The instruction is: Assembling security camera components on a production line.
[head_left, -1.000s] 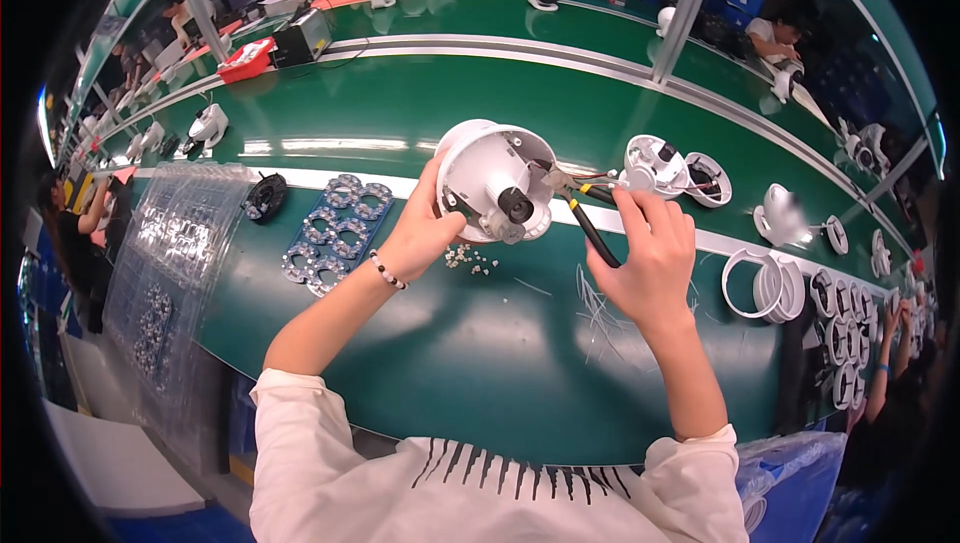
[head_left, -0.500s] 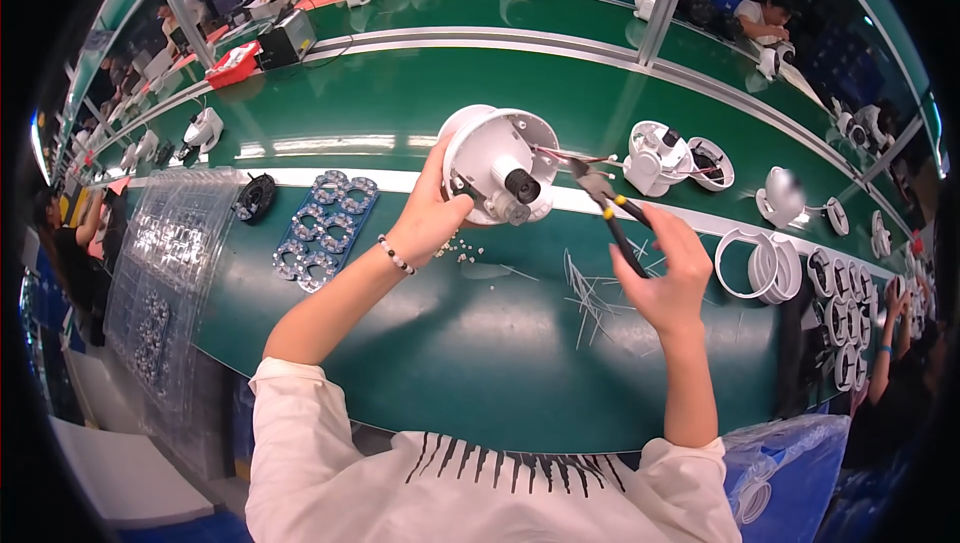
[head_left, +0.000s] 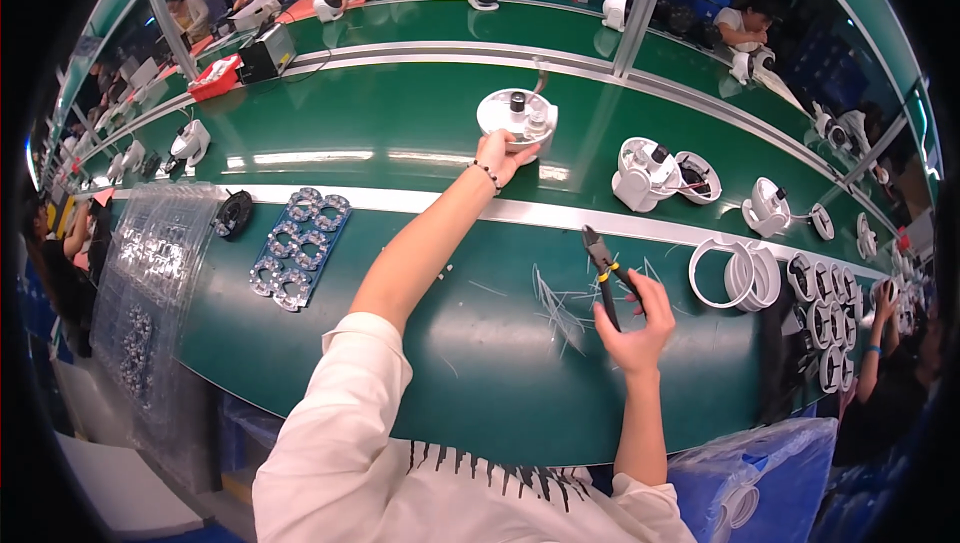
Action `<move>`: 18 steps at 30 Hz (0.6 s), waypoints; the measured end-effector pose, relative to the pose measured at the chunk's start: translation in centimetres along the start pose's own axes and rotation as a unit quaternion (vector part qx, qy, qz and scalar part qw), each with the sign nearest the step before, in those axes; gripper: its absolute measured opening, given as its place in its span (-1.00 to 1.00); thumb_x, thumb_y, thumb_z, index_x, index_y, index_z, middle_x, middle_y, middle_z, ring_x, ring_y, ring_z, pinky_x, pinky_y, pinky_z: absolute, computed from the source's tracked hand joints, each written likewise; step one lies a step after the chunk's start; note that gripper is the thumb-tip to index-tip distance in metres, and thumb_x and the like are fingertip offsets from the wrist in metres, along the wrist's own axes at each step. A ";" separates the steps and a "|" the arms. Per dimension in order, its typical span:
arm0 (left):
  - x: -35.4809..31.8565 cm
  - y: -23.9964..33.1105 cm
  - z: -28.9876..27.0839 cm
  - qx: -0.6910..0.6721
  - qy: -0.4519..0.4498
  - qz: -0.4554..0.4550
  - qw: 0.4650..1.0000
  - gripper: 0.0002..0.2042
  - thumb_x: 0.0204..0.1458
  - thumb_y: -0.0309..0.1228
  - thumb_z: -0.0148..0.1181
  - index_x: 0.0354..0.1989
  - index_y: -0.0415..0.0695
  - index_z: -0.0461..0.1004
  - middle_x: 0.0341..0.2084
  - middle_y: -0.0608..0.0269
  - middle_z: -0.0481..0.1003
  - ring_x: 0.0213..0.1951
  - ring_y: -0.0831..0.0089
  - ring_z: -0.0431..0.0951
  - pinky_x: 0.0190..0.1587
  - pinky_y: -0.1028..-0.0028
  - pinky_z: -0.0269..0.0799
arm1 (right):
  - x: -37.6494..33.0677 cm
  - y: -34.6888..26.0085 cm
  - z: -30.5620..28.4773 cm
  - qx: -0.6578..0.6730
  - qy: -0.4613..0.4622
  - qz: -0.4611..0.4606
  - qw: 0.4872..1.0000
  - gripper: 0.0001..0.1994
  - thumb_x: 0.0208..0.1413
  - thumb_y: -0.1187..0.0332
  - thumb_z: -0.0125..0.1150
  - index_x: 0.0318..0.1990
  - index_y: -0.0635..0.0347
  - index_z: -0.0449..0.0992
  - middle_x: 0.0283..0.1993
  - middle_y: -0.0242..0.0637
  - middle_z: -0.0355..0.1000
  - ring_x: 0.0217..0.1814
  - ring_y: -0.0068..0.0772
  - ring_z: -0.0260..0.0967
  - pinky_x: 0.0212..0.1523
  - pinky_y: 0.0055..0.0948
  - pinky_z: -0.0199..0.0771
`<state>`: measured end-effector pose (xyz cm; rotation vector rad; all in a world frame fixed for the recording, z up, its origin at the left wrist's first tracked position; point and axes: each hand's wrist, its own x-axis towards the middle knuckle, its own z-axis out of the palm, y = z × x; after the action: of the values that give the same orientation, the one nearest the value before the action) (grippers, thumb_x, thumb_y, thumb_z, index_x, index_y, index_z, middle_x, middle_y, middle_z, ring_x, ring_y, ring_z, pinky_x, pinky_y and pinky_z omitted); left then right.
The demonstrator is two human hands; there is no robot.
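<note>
Stretched forward over the green conveyor belt [head_left: 360, 108], my left hand [head_left: 503, 158] grips the near side of a white camera housing [head_left: 508, 125]. The housing's round open face points up, with a black lens in it and wires rising from its far edge. My fingers underneath it are partly hidden. Closer to me, my right hand [head_left: 637, 328] is wrapped around a pair of diagonal cutters [head_left: 607, 273] with black and yellow handles, jaws pointing away from me. Cut plastic strips [head_left: 560, 311] lie on the green worktable [head_left: 480, 363] beside the cutters.
Right of the housing stand an opened camera [head_left: 645, 175] with its wired cover [head_left: 697, 176], and another camera [head_left: 768, 205]. White rings [head_left: 735, 275] and several black-and-white parts [head_left: 825, 318] sit at the right. Ring circuit boards [head_left: 300, 248] and clear trays [head_left: 150, 273] lie left. Co-workers sit around the line.
My left hand has carried the camera housing forward onto the belt and turned its face upward. My right hand has drawn the cutters back from the wires, toward me.
</note>
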<state>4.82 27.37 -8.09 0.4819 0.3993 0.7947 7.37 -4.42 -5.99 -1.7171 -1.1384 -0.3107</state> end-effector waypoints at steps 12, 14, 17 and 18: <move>-13.0 6.4 -3.9 0.602 -0.158 0.040 0.782 -0.80 -0.13 -0.39 0.19 -0.33 -0.18 0.41 -0.36 0.32 0.44 -0.33 0.59 0.43 -0.33 0.57 0.38 | 0.5 -0.3 -0.5 0.013 0.006 -0.025 1.000 -0.49 -0.49 0.48 0.32 -0.18 0.25 0.42 -0.30 -0.24 0.37 -0.47 -0.44 0.28 -0.55 -0.57 0.20; -18.0 7.1 -4.9 0.669 -0.273 0.014 0.692 -0.82 -0.25 -0.41 0.28 -0.45 -0.15 0.45 -0.46 0.35 0.42 -0.45 0.60 0.39 -0.39 0.58 0.36 | 0.5 -0.3 -0.4 0.020 0.003 -0.022 1.000 -0.48 -0.50 0.48 0.32 -0.18 0.25 0.42 -0.29 -0.24 0.37 -0.47 -0.45 0.29 -0.55 -0.59 0.20; -23.7 7.2 -5.3 0.748 -0.341 -0.101 0.560 -0.64 -0.35 -0.36 0.35 -0.32 -0.13 0.40 -0.38 0.25 0.37 -0.39 0.42 0.41 -0.34 0.48 0.38 | 0.4 0.0 -0.1 0.020 -0.002 -0.013 1.000 -0.49 -0.49 0.47 0.33 -0.18 0.26 0.42 -0.29 -0.25 0.37 -0.47 -0.48 0.29 -0.55 -0.60 0.20; -25.2 6.7 -5.7 0.763 -0.327 -0.093 0.549 -0.62 -0.37 -0.35 0.36 -0.32 -0.14 0.40 -0.37 0.24 0.36 -0.38 0.38 0.42 -0.32 0.45 0.38 | 0.4 -0.1 -0.1 0.024 0.003 -0.011 1.000 -0.49 -0.49 0.47 0.33 -0.18 0.26 0.42 -0.29 -0.25 0.37 -0.47 -0.48 0.29 -0.54 -0.61 0.20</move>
<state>-17.98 13.90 -5.06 2.2784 0.3300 -0.2365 7.56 -4.33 -5.64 -1.6623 -1.1533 -0.2998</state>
